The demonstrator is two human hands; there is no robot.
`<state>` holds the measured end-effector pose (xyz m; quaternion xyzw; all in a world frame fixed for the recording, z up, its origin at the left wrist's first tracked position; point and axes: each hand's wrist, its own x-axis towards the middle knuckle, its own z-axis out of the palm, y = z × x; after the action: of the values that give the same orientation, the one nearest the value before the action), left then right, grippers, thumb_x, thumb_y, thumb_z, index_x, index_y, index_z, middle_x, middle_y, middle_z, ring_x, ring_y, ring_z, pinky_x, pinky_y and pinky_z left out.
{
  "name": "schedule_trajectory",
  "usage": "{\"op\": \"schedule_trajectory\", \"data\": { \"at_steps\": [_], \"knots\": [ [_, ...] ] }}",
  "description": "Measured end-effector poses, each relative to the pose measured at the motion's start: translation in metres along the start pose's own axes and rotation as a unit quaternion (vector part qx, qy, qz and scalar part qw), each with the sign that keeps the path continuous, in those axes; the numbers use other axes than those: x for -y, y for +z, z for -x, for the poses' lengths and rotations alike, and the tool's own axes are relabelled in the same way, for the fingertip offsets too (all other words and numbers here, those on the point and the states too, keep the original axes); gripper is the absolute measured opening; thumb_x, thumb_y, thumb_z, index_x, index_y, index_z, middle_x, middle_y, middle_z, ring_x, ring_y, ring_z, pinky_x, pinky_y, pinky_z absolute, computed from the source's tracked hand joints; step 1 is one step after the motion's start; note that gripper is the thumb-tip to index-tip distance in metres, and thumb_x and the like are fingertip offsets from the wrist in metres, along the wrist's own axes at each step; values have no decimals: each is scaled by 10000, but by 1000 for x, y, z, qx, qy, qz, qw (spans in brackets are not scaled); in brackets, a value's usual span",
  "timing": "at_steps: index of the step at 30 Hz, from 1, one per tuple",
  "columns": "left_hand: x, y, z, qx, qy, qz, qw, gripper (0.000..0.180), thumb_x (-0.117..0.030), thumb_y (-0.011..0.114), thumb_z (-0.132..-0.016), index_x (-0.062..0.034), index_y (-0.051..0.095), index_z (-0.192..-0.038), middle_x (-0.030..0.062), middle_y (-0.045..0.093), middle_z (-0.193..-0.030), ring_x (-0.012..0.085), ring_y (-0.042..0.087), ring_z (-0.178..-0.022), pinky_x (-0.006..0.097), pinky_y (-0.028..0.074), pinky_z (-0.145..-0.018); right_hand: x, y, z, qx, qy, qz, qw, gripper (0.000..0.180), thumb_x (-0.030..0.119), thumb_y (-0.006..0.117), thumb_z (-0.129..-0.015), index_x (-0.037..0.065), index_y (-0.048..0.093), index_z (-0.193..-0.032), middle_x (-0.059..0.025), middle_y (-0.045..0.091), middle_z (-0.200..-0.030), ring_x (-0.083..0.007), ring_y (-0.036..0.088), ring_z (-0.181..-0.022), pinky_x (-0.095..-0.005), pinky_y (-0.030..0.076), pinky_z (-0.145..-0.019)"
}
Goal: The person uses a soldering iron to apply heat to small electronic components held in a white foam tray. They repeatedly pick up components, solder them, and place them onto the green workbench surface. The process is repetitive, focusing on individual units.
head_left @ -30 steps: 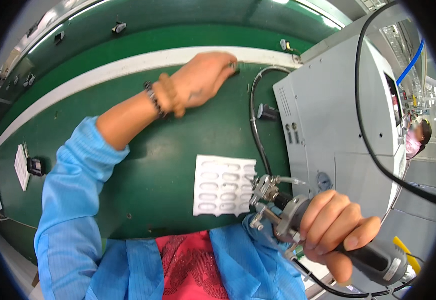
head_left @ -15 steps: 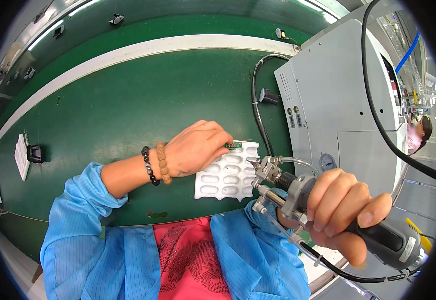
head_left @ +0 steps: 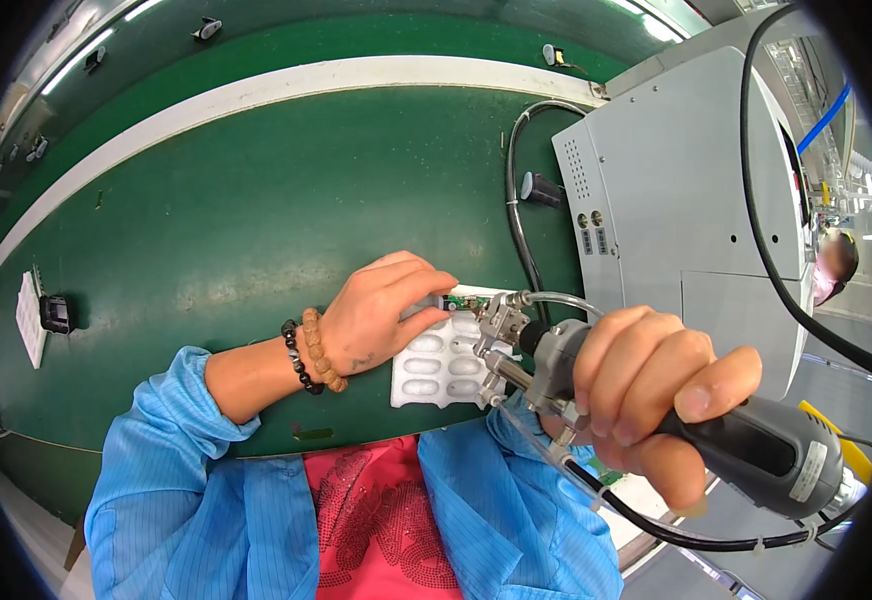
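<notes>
The left hand (head_left: pixel 381 315) pinches a small green circuit board (head_left: pixel 453 300) at the white blister tray's (head_left: pixel 436 362) 12 o'clock edge; right-hand fingers (head_left: pixel 646 370) wrap the powered screwdriver (head_left: pixel 656 400), whose tip could slip and gouge it.

A green bench top (head_left: pixel 216 220) with a white stripe (head_left: pixel 256 85) along its far edge is seen. A white blister tray (head_left: pixel 436 365) is laid on it under the left hand (head_left: pixel 381 315). A grey machine housing (head_left: pixel 676 200) is set beyond the right hand (head_left: pixel 656 390), and a small black part (head_left: pixel 56 313) is placed far out past the left hand.
</notes>
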<state>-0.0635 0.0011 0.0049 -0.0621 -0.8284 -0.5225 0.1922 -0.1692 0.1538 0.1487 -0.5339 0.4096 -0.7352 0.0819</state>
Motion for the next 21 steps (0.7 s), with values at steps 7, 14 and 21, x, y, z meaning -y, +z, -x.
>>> {"op": "schedule_trajectory", "data": {
  "at_steps": [7, 14, 21],
  "knots": [
    [3, 0, 7, -26, 26, -20, 999, 357, -61, 797, -732, -22, 656, -1058, 118, 679, -920, 297, 654, -865, 378, 526, -764, -15, 7, 1, 16, 16, -10, 1000, 485, 444, 716, -884, 74, 447, -1043, 11, 545, -664, -92, 524, -494, -225, 443, -442],
    [2, -1, 8, -19, 24, -13, 999, 354, -62, 793, -728, -24, 660, -1054, 114, 680, -919, 287, 655, -859, 377, 524, -763, -17, 11, 1, 24, 29, 4, 999, 441, 408, 712, -901, 84, 439, -1024, 14, 542, -659, -93, 522, -491, -228, 442, -443],
    [3, -2, 13, -23, 17, -3, 1000, 337, -59, 791, -727, -20, 666, -1037, 117, 683, -902, 285, 655, -834, 369, 530, -733, -17, 17, -1, 49, 53, 6, 997, 402, 360, 716, -909, 93, 430, -999, 18, 530, -640, -98, 516, -484, -238, 431, -443]
  ]
}}
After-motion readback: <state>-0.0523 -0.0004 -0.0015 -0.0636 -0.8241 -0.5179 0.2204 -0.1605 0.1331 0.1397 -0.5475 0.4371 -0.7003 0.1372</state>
